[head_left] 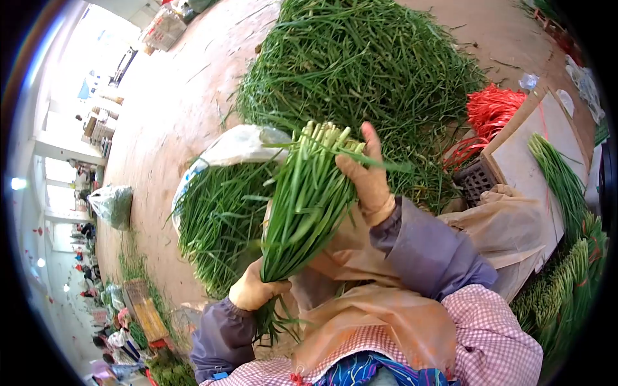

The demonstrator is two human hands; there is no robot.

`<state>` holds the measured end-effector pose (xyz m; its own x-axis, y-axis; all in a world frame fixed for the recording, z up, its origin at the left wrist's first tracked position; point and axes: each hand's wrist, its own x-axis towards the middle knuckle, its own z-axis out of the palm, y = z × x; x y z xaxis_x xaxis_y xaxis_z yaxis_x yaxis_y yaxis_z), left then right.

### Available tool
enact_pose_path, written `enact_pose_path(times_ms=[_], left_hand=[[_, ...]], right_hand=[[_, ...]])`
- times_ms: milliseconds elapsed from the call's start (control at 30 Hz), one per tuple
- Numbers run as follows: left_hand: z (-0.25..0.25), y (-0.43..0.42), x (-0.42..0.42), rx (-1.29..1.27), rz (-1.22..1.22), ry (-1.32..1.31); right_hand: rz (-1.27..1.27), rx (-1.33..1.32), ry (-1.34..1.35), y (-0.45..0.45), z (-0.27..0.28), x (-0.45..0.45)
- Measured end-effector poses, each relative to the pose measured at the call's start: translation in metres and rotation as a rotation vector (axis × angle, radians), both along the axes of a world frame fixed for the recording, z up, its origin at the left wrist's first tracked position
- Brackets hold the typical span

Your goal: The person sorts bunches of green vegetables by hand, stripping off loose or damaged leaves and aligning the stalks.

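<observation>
My left hand (256, 289), in a tan glove, is wrapped round the leafy lower end of a thick bunch of garlic chives (309, 199). The pale cut stem ends of the bunch point away from me. My right hand (372, 177), also gloved, is beside those stem ends with its fingers apart. A few strands lie near its thumb. Just left of the bunch, an open plastic sack (248, 143) holds more loose chives (222, 215). An orange-brown plastic apron (380, 315) covers my lap beneath the hands.
A large heap of green leaves (360, 58) lies on the floor ahead. At right, red ties (492, 109) sit by a dark crate (475, 182) and a board (534, 138) with chives on it. Tied bundles (573, 283) lie nearer me. A filled bag (111, 206) stands left.
</observation>
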<state>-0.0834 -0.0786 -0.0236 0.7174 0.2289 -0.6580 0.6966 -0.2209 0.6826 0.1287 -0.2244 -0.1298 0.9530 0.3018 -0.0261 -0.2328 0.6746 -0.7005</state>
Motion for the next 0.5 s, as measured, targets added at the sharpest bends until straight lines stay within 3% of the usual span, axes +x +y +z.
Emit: enact_pose_path(times_ms=[67,133,200,267,300,367,400,467,500], left_hand=[[-0.013,0.009,-0.023,-0.049,0.083,0.023],[-0.018,0.01,-0.033,-0.1,0.115,0.012],[-0.025,0.011,-0.044,-0.167,0.134,0.015],[-0.032,0.012,-0.05,-0.243,0.135,0.017],[-0.036,0.015,-0.053,-0.263,0.123,0.032],[-0.047,0.019,-0.06,-0.314,0.125,0.008],[-0.047,0.017,-0.062,-0.339,0.148,-0.022],[-0.046,0.013,-0.06,-0.389,0.19,-0.082],[-0.048,0.015,-0.062,-0.384,0.161,-0.064]], right_hand=[[-0.002,-0.199,-0.167,0.003,-0.016,0.011],[0.146,-0.625,-0.494,-0.005,-0.021,0.033],[0.281,-0.535,-0.404,-0.009,-0.006,0.031],[-0.006,-0.574,-0.626,-0.007,-0.024,0.062],[-0.025,-0.505,-0.372,-0.012,-0.029,0.081],[-0.132,-0.575,-0.128,-0.04,-0.057,0.134],[-0.079,-0.858,-0.22,-0.052,-0.068,0.15],[0.156,-0.936,-0.497,-0.061,-0.064,0.129],[0.148,-0.946,-0.79,-0.058,-0.034,0.1]])
